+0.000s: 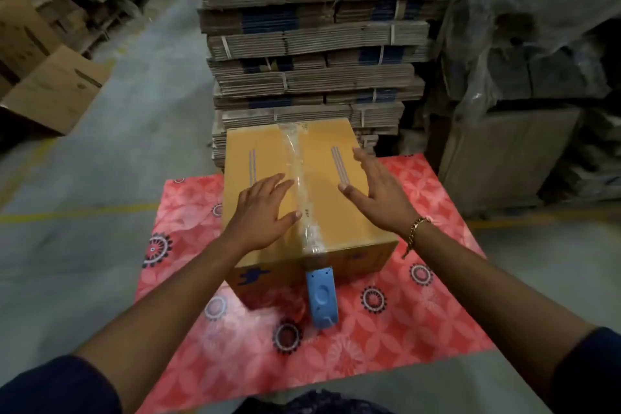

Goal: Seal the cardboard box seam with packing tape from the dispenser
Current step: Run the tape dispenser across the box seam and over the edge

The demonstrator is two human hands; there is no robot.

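A closed brown cardboard box (322, 212) sits on a red patterned mat (386, 339). A strip of clear packing tape (299, 175) runs along the top seam from the far edge over the near edge. The blue tape dispenser (321, 296) hangs against the box's near side, still joined to the tape. My left hand (262, 212) lies flat on the top, left of the seam, thumb touching the tape. My right hand (376, 188) is spread open over the right half of the top, fingers apart. Neither hand holds anything.
A tall stack of bundled flat cartons (312, 44) stands right behind the box. An open carton (57, 91) lies on the floor at the left. Plastic-wrapped goods (537, 60) rise at the right. Grey concrete floor with yellow lines (77, 212) surrounds the mat.
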